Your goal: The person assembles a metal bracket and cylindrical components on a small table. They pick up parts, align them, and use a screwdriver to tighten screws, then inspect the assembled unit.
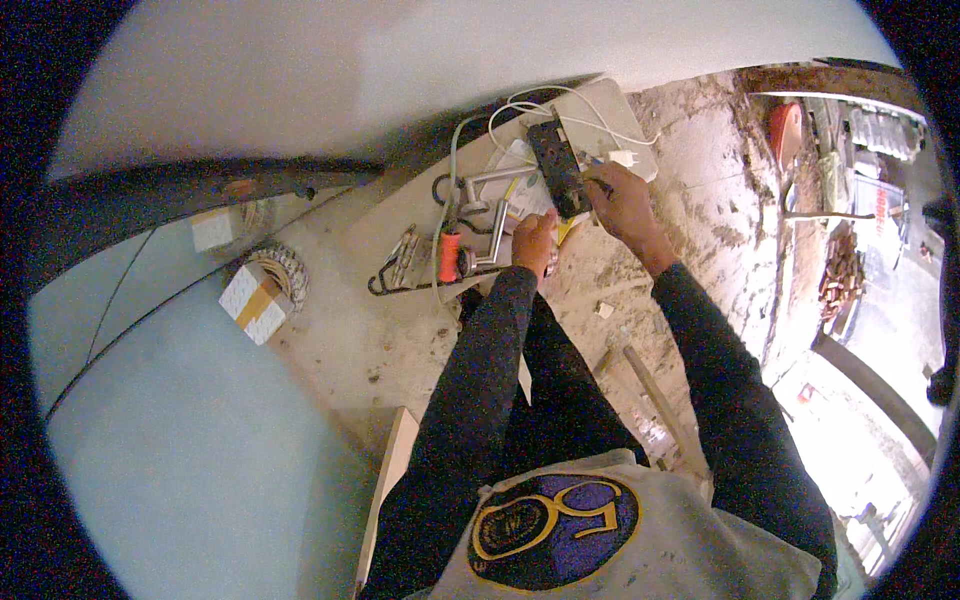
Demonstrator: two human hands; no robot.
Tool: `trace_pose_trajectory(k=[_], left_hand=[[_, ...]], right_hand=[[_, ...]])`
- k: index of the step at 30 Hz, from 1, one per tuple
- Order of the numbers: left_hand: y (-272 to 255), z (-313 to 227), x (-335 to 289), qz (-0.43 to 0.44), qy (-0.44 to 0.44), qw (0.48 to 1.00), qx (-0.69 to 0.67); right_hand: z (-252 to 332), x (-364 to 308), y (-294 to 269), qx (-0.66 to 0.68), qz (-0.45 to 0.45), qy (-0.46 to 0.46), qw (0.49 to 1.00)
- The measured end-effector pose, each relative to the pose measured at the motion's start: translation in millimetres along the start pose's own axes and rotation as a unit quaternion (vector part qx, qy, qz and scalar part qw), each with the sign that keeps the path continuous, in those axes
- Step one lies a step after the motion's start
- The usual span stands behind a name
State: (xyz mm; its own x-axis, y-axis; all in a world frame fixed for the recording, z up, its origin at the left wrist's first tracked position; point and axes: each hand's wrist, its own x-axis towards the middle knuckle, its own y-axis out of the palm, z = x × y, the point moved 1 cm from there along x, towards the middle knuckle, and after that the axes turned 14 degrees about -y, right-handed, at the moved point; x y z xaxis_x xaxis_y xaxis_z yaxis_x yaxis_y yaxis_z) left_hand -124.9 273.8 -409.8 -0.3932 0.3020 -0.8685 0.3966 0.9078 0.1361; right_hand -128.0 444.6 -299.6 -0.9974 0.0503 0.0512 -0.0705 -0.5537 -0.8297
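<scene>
My right hand (624, 208) is at the right side of a black power strip (556, 160), its fingers curled around something I cannot make out. My left hand (535, 243) is closed just below the strip, beside a small yellow piece (568, 230); what its fingers hold is hidden. A white cord (583, 92) loops over the far end of the strip, and a white plug (624, 157) lies to its right. Left of my left hand are silver lever door handles (498, 228) and an orange spool (450, 257), all resting on a pale board (385, 235).
A white box with brown tape (257, 303) stands on the left by a pale blue panel (190, 420). Dusty ground (690, 135) with debris spreads right of the board. A wooden strip (655, 395) lies between my arms, and a bright opening is at the far right.
</scene>
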Motion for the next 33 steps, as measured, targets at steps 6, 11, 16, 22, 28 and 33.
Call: trace_pose_trajectory(k=[6,11,16,22,28,33], left_hand=[[21.6,-16.4,41.8,-0.134,0.080,0.968,0.194],[18.2,-8.8,64.2,-0.055,0.101,0.984,0.134],[12.9,-20.7,59.2,-0.017,0.080,0.989,0.120],[33.8,-55.5,-33.9,-0.024,0.117,0.990,0.075],[71.3,-94.3,-175.3,-0.059,0.182,0.979,0.074],[94.3,-129.1,-287.8,-0.058,0.250,0.964,0.062]], right_hand=[[-16.6,-30.8,-8.8,0.166,-0.107,0.208,0.958],[-16.5,-70.5,-20.3,0.485,-0.240,0.329,0.774],[-11.9,-114.7,-38.4,0.599,-0.288,0.388,0.638],[4.5,-141.9,-80.8,0.744,-0.303,0.271,0.530],[55.8,-144.7,-171.3,0.613,-0.252,0.226,0.714],[121.8,-148.6,-255.0,0.389,-0.216,0.169,0.879]])
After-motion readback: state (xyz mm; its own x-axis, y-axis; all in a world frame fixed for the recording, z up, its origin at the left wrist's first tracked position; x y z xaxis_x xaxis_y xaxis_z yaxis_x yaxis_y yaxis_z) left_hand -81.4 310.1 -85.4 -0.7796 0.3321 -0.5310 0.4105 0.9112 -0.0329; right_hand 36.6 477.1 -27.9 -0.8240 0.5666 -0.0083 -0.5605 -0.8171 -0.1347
